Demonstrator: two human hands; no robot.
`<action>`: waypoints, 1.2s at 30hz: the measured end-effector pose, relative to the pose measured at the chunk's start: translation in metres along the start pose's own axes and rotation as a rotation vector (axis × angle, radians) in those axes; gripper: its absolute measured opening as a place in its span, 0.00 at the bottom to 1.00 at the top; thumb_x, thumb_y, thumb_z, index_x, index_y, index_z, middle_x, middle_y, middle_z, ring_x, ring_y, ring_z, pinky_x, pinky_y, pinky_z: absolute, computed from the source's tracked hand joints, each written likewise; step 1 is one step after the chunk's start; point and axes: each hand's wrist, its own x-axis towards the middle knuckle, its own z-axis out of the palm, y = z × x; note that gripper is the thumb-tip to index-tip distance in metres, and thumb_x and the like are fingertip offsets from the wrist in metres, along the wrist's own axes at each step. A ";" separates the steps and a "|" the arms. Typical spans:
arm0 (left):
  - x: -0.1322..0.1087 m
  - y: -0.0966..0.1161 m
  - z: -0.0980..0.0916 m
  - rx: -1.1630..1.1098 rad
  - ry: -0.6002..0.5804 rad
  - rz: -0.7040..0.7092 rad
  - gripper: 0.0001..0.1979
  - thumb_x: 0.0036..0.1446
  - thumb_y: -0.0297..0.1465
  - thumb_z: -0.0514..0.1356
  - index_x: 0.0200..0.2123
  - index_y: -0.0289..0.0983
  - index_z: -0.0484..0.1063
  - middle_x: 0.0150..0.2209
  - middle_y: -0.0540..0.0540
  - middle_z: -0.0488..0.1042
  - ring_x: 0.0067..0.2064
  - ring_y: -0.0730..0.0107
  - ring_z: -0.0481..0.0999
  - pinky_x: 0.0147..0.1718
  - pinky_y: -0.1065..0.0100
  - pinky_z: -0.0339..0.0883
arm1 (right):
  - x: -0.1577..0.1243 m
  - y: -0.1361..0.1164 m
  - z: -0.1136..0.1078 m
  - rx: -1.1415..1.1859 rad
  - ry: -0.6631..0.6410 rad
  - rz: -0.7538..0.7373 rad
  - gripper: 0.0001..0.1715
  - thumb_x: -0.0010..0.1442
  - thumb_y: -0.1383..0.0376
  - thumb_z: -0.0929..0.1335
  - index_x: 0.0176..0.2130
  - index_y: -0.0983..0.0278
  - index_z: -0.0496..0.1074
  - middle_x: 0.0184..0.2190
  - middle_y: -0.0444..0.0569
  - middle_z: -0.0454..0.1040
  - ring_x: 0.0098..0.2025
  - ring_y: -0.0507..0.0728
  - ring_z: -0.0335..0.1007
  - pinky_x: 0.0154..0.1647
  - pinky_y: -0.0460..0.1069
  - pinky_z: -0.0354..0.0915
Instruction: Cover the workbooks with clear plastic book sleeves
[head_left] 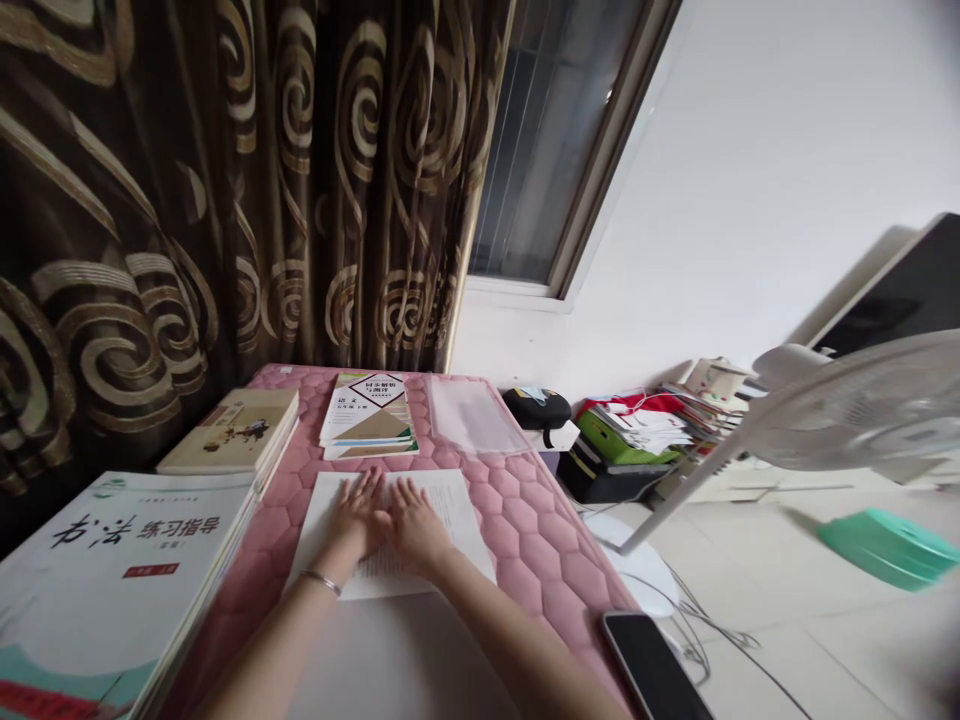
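Note:
My left hand (357, 515), with a silver bracelet on its wrist, lies flat on a white printed sheet (463, 515), fingers stretched away from me. Beside it my right hand (414, 525) also presses flat on the sheet, its fingers slightly spread. The thumbs meet near the middle of the page. Neither hand grasps anything. Between my forearms, a plain pale sheet or cover (390, 660) adjoins the printed page's near edge; I cannot tell whether the two are joined. Both rest on a pink quilted tablecloth (536, 545). My hands and forearms hide part of the print.
Stacked books (127, 580) line the left side, with a beige-covered pile (232, 430) behind. Several workbooks (367, 415) and a clear plastic sleeve (476, 415) lie at the far end. A phone (652, 665) sits at the right edge. A white fan (847, 410) stands beyond.

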 end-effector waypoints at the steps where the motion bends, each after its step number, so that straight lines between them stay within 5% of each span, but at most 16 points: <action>1: 0.001 -0.001 0.003 0.006 -0.007 0.008 0.29 0.64 0.32 0.46 0.68 0.38 0.53 0.70 0.41 0.50 0.71 0.58 0.49 0.67 0.50 0.41 | 0.012 -0.006 0.004 0.035 -0.002 -0.043 0.40 0.70 0.50 0.52 0.69 0.73 0.47 0.70 0.59 0.45 0.72 0.64 0.35 0.71 0.61 0.39; 6: 0.002 -0.001 0.004 -0.009 0.034 0.014 0.29 0.64 0.30 0.44 0.68 0.37 0.54 0.69 0.40 0.53 0.70 0.59 0.51 0.67 0.47 0.42 | 0.041 0.007 0.022 0.055 -0.034 0.014 0.40 0.71 0.50 0.49 0.70 0.74 0.45 0.71 0.57 0.41 0.73 0.60 0.32 0.71 0.58 0.34; 12: -0.004 0.002 -0.013 -0.032 0.037 -0.076 0.29 0.66 0.38 0.43 0.67 0.35 0.56 0.69 0.39 0.52 0.70 0.58 0.52 0.67 0.44 0.39 | 0.022 0.067 0.005 -0.110 0.045 0.242 0.42 0.70 0.50 0.50 0.69 0.78 0.46 0.71 0.61 0.41 0.73 0.61 0.33 0.71 0.58 0.34; 23: -0.016 -0.048 -0.024 0.049 0.021 -0.483 0.29 0.66 0.34 0.39 0.65 0.27 0.58 0.69 0.33 0.50 0.71 0.49 0.45 0.64 0.34 0.34 | 0.017 0.088 0.004 -0.169 0.064 0.328 0.42 0.70 0.50 0.50 0.69 0.78 0.45 0.71 0.59 0.42 0.73 0.61 0.33 0.70 0.57 0.33; 27: -0.010 -0.017 -0.022 0.105 0.124 -0.442 0.27 0.63 0.27 0.43 0.63 0.23 0.62 0.68 0.27 0.50 0.71 0.42 0.44 0.64 0.33 0.33 | 0.016 0.088 0.005 -0.174 0.075 0.327 0.42 0.70 0.50 0.51 0.69 0.78 0.45 0.71 0.61 0.42 0.73 0.62 0.34 0.70 0.57 0.33; 32: 0.002 0.053 -0.007 -0.102 0.051 0.063 0.29 0.65 0.31 0.43 0.68 0.36 0.53 0.69 0.38 0.54 0.70 0.53 0.52 0.65 0.38 0.44 | 0.016 0.088 0.005 -0.177 0.087 0.335 0.41 0.70 0.51 0.51 0.69 0.78 0.45 0.71 0.61 0.42 0.73 0.61 0.35 0.70 0.57 0.35; 36: 0.003 0.056 -0.003 -0.133 0.034 0.016 0.28 0.66 0.35 0.43 0.68 0.38 0.54 0.69 0.40 0.54 0.69 0.54 0.53 0.65 0.38 0.39 | 0.017 0.088 0.007 -0.195 0.101 0.318 0.41 0.70 0.51 0.51 0.69 0.77 0.47 0.70 0.60 0.43 0.72 0.62 0.36 0.70 0.57 0.34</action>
